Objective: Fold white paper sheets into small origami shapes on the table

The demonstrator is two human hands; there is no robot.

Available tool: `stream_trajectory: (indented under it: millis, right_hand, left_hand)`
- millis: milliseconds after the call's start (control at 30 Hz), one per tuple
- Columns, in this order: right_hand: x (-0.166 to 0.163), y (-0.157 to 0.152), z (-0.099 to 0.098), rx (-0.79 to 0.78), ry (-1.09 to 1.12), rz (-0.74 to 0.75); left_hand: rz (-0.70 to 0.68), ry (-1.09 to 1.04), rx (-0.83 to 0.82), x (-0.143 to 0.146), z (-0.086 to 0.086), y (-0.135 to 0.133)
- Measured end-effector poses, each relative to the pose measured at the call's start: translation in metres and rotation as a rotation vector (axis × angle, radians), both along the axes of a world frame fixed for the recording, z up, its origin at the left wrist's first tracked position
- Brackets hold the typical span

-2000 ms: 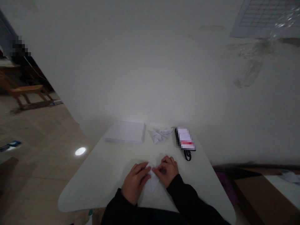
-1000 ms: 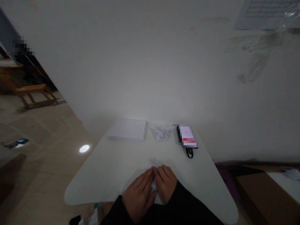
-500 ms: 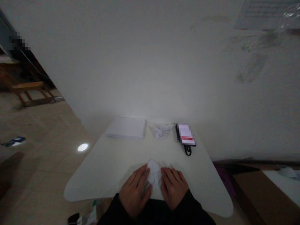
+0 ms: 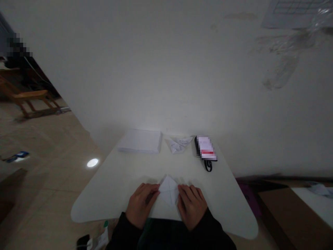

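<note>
A small folded sheet of white paper point(image 4: 169, 190), diamond-like with crease lines across it, lies near the front edge of the white table point(image 4: 125, 187). At its left corner, my left hand point(image 4: 142, 203) pinches the paper between thumb and fingertips. My right hand point(image 4: 191, 205) has its fingers bent against the right corner, thumb tucked below. Farther back stands a folded paper piece point(image 4: 179, 144) with pointed ends, like a paper boat.
A stack of white paper point(image 4: 140, 140) lies at the table's back left. A phone-like device point(image 4: 206, 148) with a black strap point(image 4: 208, 166) is at the back right. The wall point(image 4: 161, 69) rises directly behind. A wooden chair point(image 4: 32, 95) stands on the floor at left.
My left hand has shifted left and drawn its fingers into a pinch at the paper's left corner, uncovering more of the paper. My right hand stays at the right corner.
</note>
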State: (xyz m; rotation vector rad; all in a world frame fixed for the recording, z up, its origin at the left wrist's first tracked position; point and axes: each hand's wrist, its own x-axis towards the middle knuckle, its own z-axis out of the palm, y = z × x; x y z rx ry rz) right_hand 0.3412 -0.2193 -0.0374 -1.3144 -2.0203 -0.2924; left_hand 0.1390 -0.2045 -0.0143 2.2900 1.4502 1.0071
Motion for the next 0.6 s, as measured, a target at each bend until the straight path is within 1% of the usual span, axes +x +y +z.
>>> stream_trajectory:
  millis: [200,433,600]
  right_hand:
    - [-0.0036,0.0002,-0.0001,0.006,-0.004,-0.025]
    - [-0.0047,-0.0005,-0.0016,0.028,0.004,-0.044]
    - [-0.0049,-0.0010,-0.0005,0.021,-0.012,-0.039]
  left_hand:
    - [-0.018,0.060,0.002,0.0014,0.0060,0.0002]
    - [-0.015,0.030,-0.029,0.0026,0.0034,0.0005]
    - [0.022,0.030,-0.055,0.0052,0.0024,0.0006]
